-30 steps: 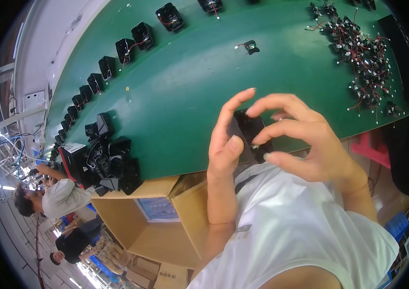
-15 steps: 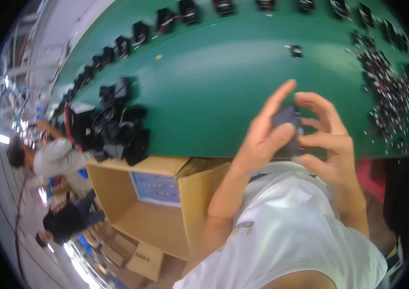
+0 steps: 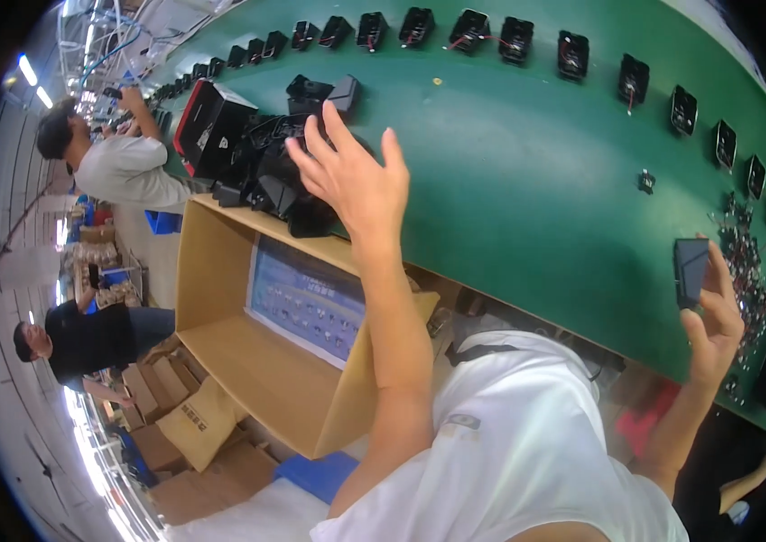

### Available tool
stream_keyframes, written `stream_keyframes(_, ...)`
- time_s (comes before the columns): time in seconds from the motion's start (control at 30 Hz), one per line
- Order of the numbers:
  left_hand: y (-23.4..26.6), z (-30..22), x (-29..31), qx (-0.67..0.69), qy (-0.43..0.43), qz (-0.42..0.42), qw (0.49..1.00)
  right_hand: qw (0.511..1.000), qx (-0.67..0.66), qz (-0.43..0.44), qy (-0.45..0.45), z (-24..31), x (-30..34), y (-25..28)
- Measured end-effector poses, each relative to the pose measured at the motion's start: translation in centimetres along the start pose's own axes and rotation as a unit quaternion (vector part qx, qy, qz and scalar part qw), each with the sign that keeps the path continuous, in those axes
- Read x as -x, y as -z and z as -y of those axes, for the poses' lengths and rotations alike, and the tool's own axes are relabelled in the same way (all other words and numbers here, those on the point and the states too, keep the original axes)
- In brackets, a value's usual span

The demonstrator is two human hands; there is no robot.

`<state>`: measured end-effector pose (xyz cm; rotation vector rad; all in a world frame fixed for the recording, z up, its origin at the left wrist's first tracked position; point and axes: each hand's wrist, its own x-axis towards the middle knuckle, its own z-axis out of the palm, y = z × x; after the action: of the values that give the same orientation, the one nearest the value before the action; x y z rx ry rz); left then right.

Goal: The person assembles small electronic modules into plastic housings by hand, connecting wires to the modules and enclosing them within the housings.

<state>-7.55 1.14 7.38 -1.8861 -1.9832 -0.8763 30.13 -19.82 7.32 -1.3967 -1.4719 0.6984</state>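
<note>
My left hand reaches over the left part of the green table, fingers spread and nothing in them. Just beyond and left of it lies a heap of black plastic housings; whether my fingertips touch any of them I cannot tell. One angular dark grey housing stands out at the heap's far side. My right hand is at the right, closed on a small black plastic case, gripped upright by its edges between thumb and fingers. Its faceted face is toward me.
Several open black housings with red wires curve in a row along the green table's far side. A small black part and a pile of small wired parts lie right. An open cardboard box stands near left. Other people are beyond.
My hands were together around the black case; now they are apart. The left has moved left to the heap, and the right has carried the case right. The view has turned left.
</note>
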Motion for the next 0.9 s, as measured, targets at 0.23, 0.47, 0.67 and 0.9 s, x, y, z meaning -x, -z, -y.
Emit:
stream_keyframes(0.23, -1.1, 0.3, -0.3, -0.089, 0.054, 0.129, 0.986, 0.996, 0.089, -0.024, -0.007, 0.0, 0.3, 5.9)
stream_keyframes(0.47, -0.5, 0.7, 0.5, -0.07, 0.019, 0.128, 0.989, 0.98, 0.188, -0.056, 0.009, 0.9, 0.3, 10.9)
stream_keyframes(0.67, -2.0, -0.6, 1.9, 0.158, -0.02, 0.204, 0.966, 0.955, 0.279, -0.105, -0.003, 1.5, -1.0, 15.3)
stream_keyframes(0.9, -2.3, -6.6, 5.9, 0.683, 0.233, 0.355, 0.595, 0.793, 0.59, -0.151, 0.025, -2.2, -4.3, 24.9)
